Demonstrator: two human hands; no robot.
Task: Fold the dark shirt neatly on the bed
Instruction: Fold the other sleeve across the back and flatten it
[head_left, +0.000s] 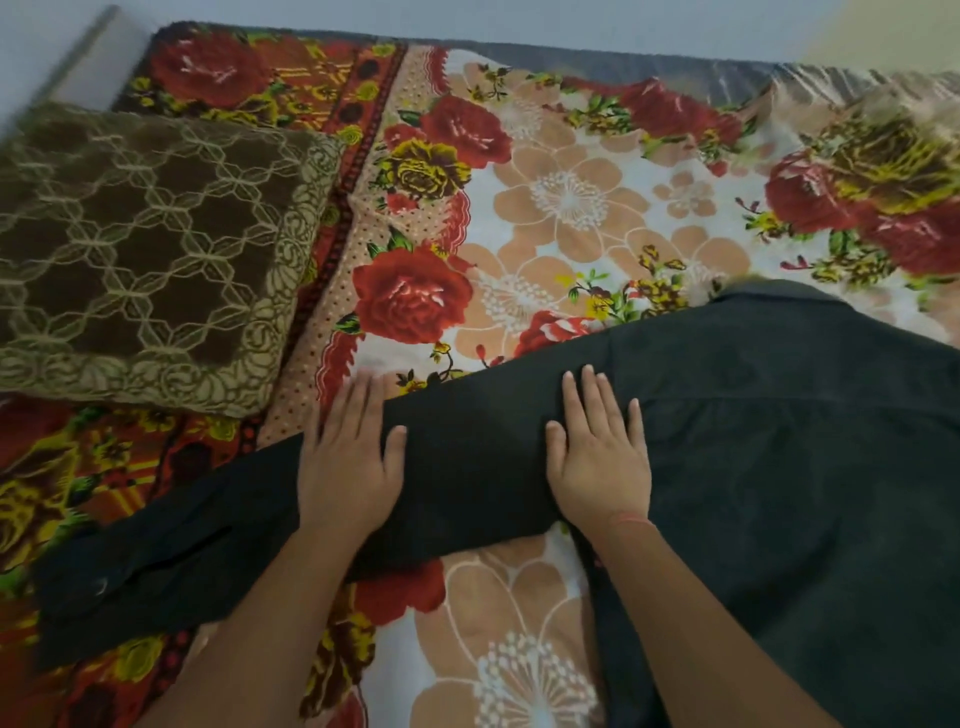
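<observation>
The dark shirt (779, 467) lies on the bed (571, 208), sleeve (467, 447) stretched beside the brown cushion (145, 249). Left hand (353, 467) and right hand (597, 462) press it, fingers (588, 395) straight, gripping nothing; limp light cloth, probably best lifted by the cuff (93, 587)

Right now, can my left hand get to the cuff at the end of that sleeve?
Probably yes. Your left hand rests flat on the sleeve of the dark shirt. The cuff lies uncovered farther along it to your left, with nothing on top of it or in between.
</observation>
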